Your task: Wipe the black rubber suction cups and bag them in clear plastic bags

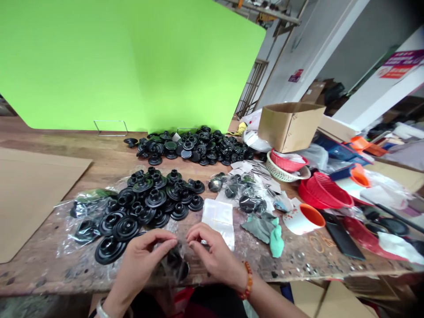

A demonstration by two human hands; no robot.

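My left hand (145, 256) is closed, thumb and forefinger pinching the upper edge of a clear plastic bag (174, 267). A dark part shows through the bag, which hangs at the table's front edge. Just to the right, my right hand (212, 249) has its thumb and fingertips drawn together near the bag's top; whatever they hold is too small to make out. A stack of flat clear bags (217, 216) lies behind my right hand. Beyond my left hand is a heap of black round knob-like parts (155, 198), with several bagged ones (86, 229) at its left.
More black parts (198, 148) are piled before a green panel (132, 66). Flat cardboard (33, 194) covers the left side. On the right are bagged parts (251, 203), a grey-green cloth (261, 227), an orange-lined white roll (300, 220), red baskets (321, 192), a cardboard box (281, 128) and a phone (342, 236).
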